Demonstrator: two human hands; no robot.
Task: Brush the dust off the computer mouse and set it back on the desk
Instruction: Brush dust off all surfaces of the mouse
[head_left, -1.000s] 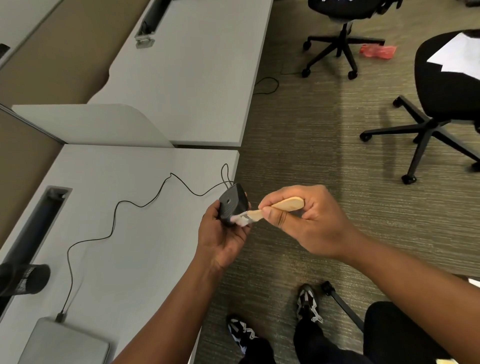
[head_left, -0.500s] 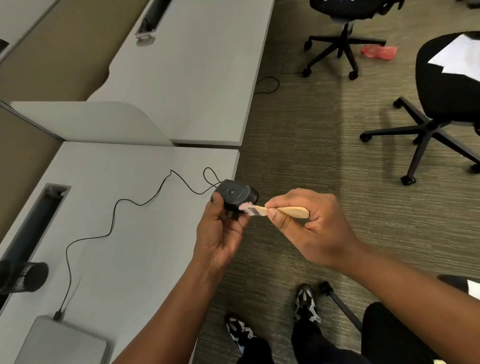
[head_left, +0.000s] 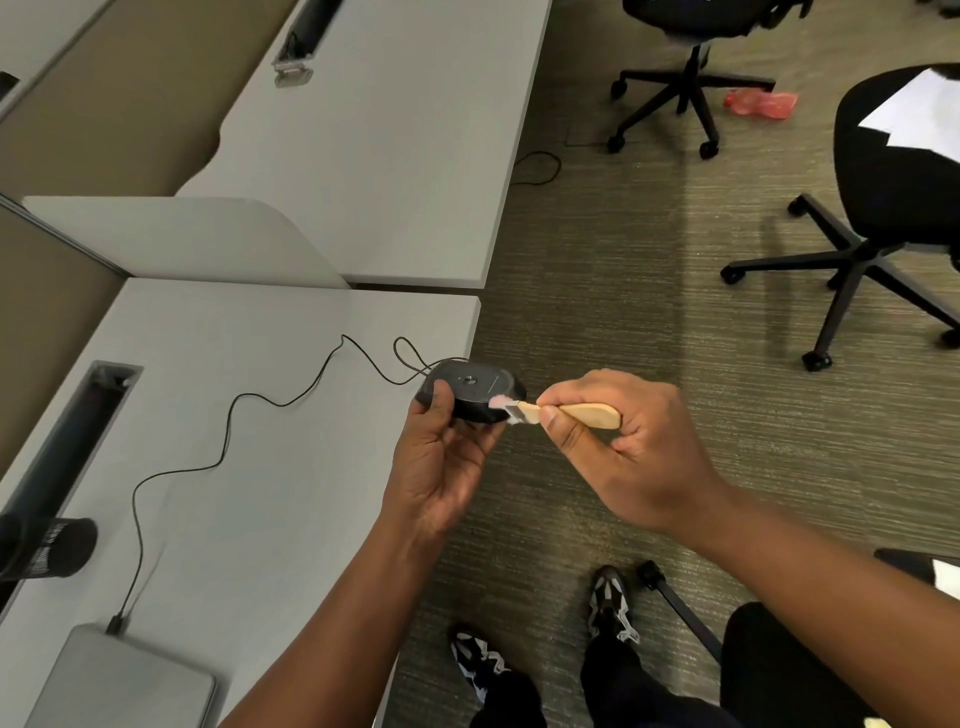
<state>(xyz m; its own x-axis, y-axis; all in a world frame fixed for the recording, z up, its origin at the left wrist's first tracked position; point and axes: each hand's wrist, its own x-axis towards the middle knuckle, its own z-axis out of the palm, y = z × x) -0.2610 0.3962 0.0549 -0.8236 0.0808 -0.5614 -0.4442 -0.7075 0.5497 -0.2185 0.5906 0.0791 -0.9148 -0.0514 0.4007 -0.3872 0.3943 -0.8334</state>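
Observation:
My left hand (head_left: 439, 467) holds a black wired computer mouse (head_left: 475, 392) upside down, its underside facing up, just past the right edge of the grey desk (head_left: 234, 493). A small brush with a wooden handle (head_left: 576, 414) is pinched in my right hand (head_left: 623, 447). Its pale pink bristles touch the mouse's right side. The mouse's thin black cable (head_left: 228, 421) snakes across the desk to a grey laptop (head_left: 119, 680) at the lower left.
A black cylinder (head_left: 49, 548) lies at the desk's left edge beside a cable slot (head_left: 78, 426). A second grey desk (head_left: 384, 145) stands beyond. Black office chairs (head_left: 883, 208) stand on the carpet to the right. My feet (head_left: 608, 608) are below.
My left hand has turned the mouse so its underside faces up and flatter. The brush has swept along the mouse's right side.

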